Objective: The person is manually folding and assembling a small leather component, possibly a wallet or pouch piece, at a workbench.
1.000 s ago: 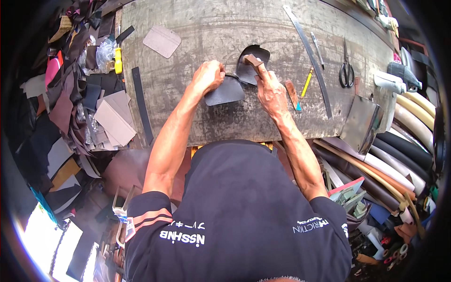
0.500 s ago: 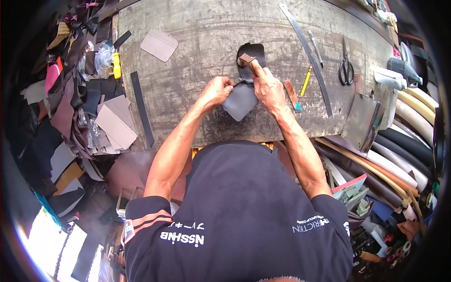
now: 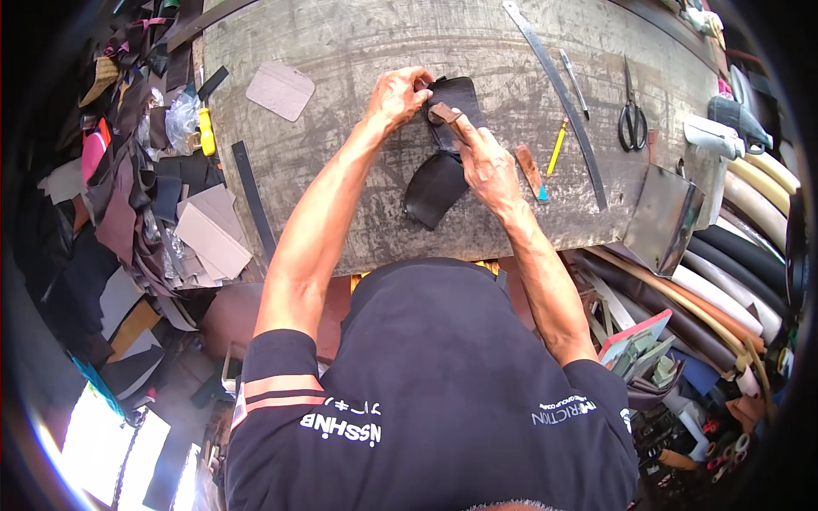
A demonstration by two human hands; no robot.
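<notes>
A black leather piece (image 3: 436, 194) lies on the worn table, its near flap toward me and its far part reaching beyond my right hand. My left hand (image 3: 399, 100) is closed on the far part's left edge, thumb and fingers pinched together. In my right hand (image 3: 492, 169) is a small brown block-like tool (image 3: 444, 112), held over the middle of the leather with the fingers along it. A brown strip-shaped tool with a blue tip (image 3: 529, 172) lies just right of that hand, beside a yellow pencil (image 3: 557, 146).
A steel ruler (image 3: 558, 102), a pen (image 3: 574, 83) and black scissors (image 3: 632, 123) lie on the right. At left are a grey rounded panel (image 3: 280, 90), a dark strip (image 3: 253, 198) and a yellow-handled tool (image 3: 206, 132) by heaped scraps. Material rolls (image 3: 758, 204) stack at right.
My left hand has moved away from me, from the near flap's edge to the far part's left edge. The near flap has turned over or bent. My right hand has barely moved.
</notes>
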